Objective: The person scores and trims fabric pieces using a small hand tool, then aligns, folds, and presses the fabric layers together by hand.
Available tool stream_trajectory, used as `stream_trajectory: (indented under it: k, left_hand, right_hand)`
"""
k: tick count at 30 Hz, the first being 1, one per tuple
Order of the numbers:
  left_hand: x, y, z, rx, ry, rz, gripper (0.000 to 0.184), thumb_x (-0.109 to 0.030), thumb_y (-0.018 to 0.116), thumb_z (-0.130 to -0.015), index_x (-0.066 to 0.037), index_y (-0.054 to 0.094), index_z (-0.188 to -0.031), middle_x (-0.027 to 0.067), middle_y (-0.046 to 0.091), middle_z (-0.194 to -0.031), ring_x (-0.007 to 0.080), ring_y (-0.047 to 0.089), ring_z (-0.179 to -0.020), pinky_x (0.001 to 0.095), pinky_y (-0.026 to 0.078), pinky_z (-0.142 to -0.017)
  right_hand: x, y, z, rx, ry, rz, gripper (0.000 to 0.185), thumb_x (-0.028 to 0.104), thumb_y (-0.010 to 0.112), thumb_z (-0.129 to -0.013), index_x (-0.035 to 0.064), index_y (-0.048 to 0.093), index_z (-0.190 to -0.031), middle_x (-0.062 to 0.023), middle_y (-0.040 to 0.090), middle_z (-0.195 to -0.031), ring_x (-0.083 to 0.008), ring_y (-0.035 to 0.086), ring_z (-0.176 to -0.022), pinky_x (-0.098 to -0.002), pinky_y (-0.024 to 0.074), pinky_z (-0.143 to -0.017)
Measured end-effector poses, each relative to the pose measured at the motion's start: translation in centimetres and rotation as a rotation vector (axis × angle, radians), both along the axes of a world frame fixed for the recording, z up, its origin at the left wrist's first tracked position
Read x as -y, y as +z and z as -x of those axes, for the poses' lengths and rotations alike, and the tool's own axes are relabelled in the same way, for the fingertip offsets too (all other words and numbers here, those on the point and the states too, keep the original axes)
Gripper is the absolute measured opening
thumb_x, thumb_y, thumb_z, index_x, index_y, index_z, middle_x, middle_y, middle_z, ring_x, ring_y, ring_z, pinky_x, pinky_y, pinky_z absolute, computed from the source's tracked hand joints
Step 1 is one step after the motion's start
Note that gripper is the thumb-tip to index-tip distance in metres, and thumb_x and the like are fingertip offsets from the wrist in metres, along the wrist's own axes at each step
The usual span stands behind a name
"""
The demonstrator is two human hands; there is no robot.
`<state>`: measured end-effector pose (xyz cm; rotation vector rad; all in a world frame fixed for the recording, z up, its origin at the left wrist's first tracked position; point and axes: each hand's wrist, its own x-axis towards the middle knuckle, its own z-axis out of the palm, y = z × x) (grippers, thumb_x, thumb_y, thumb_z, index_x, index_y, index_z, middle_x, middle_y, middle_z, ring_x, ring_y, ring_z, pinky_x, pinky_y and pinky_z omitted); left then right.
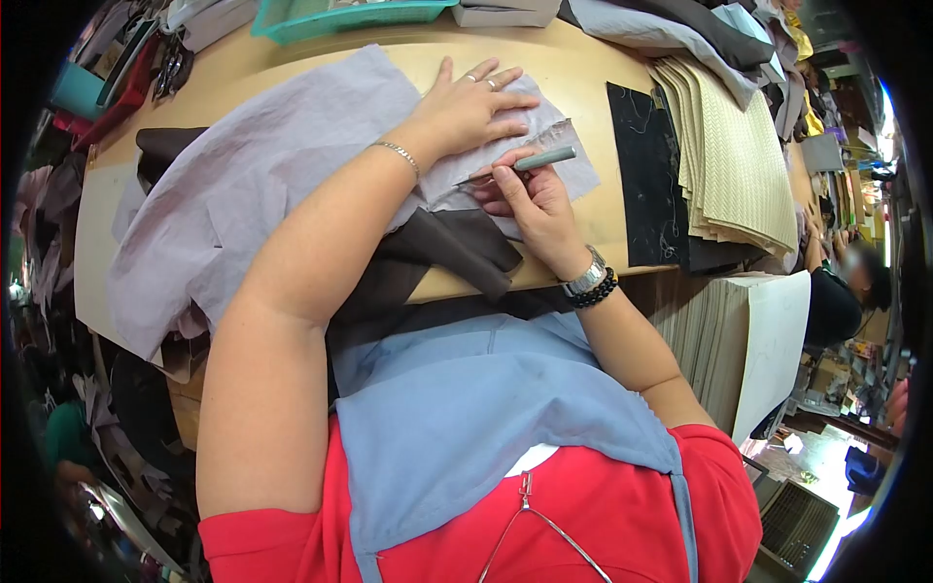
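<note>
Left hand [465, 112] laid palm down on the pale lilac cloth [262, 165], its fingers moderately spread and pressed flat to the fabric; rings are worn on two of them. In the right hand [540, 206], a pen-like tool [550, 158] with a grey-green handle is pinched between thumb and forefinger, the other fingers curled beneath. Its thin tip is pointed leftward at the cloth, just below the left fingers; whether the fabric is touched by it cannot be told. Beyond the left fingers, at the far edge of the table [607, 233], a teal basket [287, 26] is seen cut off by the frame, with pale items inside that cannot be made out; beside it a grey box [505, 14] is only partly shown. The cloth is spread under the left fingers and extends well to their left, its right end lying beneath both hands. Dark brown fabric [457, 248] is bunched just left of and below the right fingers. To the right of the right fingers, a black piece [641, 175] is placed next to stacked cream textured sheets [729, 155].
</note>
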<state>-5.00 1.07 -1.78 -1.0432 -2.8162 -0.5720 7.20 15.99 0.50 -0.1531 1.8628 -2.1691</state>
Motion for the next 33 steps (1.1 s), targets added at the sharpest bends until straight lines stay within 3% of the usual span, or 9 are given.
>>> stream_trajectory:
  k: [7, 19, 28, 29, 32, 33]
  left_hand:
    - [-0.1, -0.2, 0.0, -0.023, 0.003, -0.013, 0.046, -0.055, 0.053, -0.092, -0.036, 0.058, -0.134, 0.0020, 0.040, -0.154, 0.0271, 0.029, -0.145, 0.0676, 0.012, -0.112]
    - [-0.2, -0.3, 0.1, -0.037, 0.007, -0.012, 0.047, -0.056, 0.054, -0.091, -0.036, 0.058, -0.134, 0.0011, 0.040, -0.154, 0.0266, 0.029, -0.145, 0.0679, 0.013, -0.112]
    - [0.1, 0.6, -0.1, 0.037, -0.010, -0.035, 0.045, -0.052, 0.057, -0.090, -0.036, 0.059, -0.132, 0.0043, 0.041, -0.153, 0.0298, 0.029, -0.145, 0.0701, 0.015, -0.111]
    - [0.1, 0.7, 0.0, 0.052, -0.015, -0.032, 0.046, -0.053, 0.057, -0.090, -0.035, 0.059, -0.132, 0.0044, 0.039, -0.154, 0.0308, 0.028, -0.145, 0.0709, 0.015, -0.110]
    - [-0.1, 1.1, -0.1, 0.076, -0.007, -0.002, 0.046, -0.053, 0.056, -0.090, -0.035, 0.059, -0.132, 0.0043, 0.038, -0.155, 0.0315, 0.027, -0.145, 0.0706, 0.014, -0.111]
    - [0.0, 1.2, -0.1, 0.088, -0.012, 0.003, 0.046, -0.052, 0.057, -0.091, -0.033, 0.059, -0.133, 0.0053, 0.037, -0.155, 0.0324, 0.026, -0.146, 0.0703, 0.014, -0.111]
  right_hand:
    - [-0.4, -0.5, 0.1, 0.008, 0.031, 0.040, 0.017, 0.020, 0.053, -0.102, 0.0068, 0.050, -0.112, -0.0050, 0.066, -0.103, -0.0079, 0.063, -0.086, -0.0223, 0.0533, -0.076]
    - [0.6, -0.7, 0.2, -0.063, 0.174, 0.088, 0.013, 0.012, 0.053, -0.102, 0.0028, 0.051, -0.111, -0.0072, 0.064, -0.101, -0.0128, 0.064, -0.097, -0.0274, 0.0523, -0.088]
    - [-0.2, 0.7, 0.3, 0.062, 0.284, 0.184, 0.013, 0.016, 0.052, -0.103, 0.0043, 0.052, -0.107, -0.0099, 0.068, -0.105, -0.0144, 0.064, -0.100, -0.0305, 0.0496, -0.093]
    - [-1.1, 0.8, 0.8, 0.050, 0.418, 0.129, 0.017, 0.022, 0.053, -0.102, 0.0056, 0.053, -0.107, -0.0096, 0.068, -0.105, -0.0154, 0.065, -0.100, -0.0300, 0.0502, -0.091]
    - [-1.1, 1.7, -0.4, 0.144, 0.436, 0.314, 0.018, 0.025, 0.054, -0.102, 0.0076, 0.055, -0.105, -0.0085, 0.068, -0.102, -0.0159, 0.066, -0.097, -0.0296, 0.0505, -0.090]
    - [-1.2, 3.2, -0.8, 0.132, 0.336, 0.227, 0.016, 0.024, 0.054, -0.102, 0.0085, 0.056, -0.104, -0.0073, 0.068, -0.095, -0.0152, 0.066, -0.094, -0.0281, 0.0520, -0.084]
